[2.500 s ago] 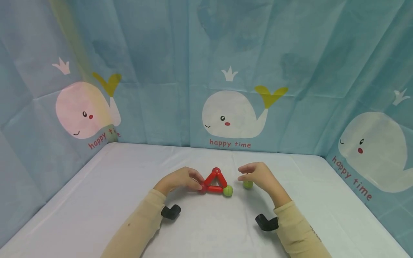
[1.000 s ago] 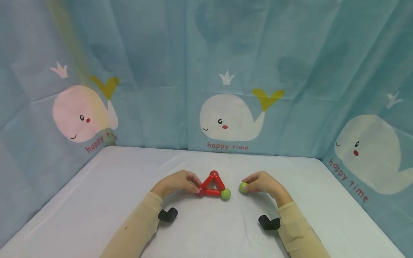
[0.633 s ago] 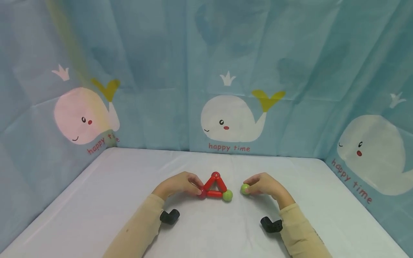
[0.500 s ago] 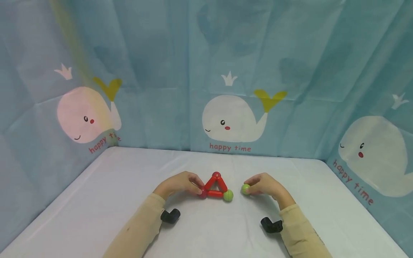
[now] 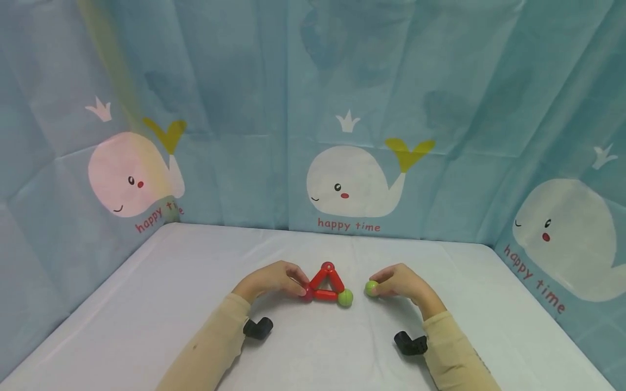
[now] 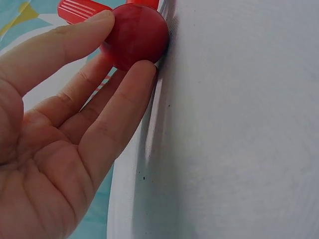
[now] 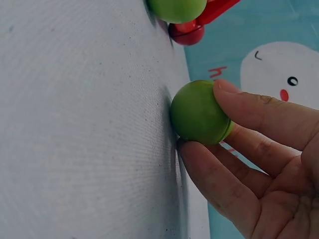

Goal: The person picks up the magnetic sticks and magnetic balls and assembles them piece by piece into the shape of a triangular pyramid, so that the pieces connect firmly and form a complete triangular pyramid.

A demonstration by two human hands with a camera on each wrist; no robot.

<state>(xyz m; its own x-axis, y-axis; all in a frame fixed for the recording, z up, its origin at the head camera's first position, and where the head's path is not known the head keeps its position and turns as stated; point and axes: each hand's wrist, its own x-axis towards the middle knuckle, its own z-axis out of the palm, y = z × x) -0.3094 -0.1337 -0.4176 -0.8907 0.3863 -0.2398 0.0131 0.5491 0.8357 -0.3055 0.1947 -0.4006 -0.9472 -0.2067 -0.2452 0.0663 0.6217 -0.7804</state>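
A triangle of three red rods (image 5: 325,295) lies on the table, with balls at its corners. The far corner is a red ball (image 5: 328,266), and the near right corner a green ball (image 5: 345,297). My left hand (image 5: 275,278) pinches the red ball (image 6: 139,37) at the left corner between thumb and fingers. A short way right of the triangle, my right hand (image 5: 402,282) holds a separate green ball (image 7: 199,113) between thumb and fingertips. That ball appears to rest on the table and stands apart from the triangle.
The table (image 5: 313,347) has a white cover. Behind and beside it hangs a blue curtain (image 5: 235,179) printed with whales. Black angled camera mounts (image 5: 258,328) sit at both wrists, over beige sleeves.
My right hand came down from above the loose green ball and took hold of it. Over the last half second both hands hold nearly still. The left hand keeps its red ball.
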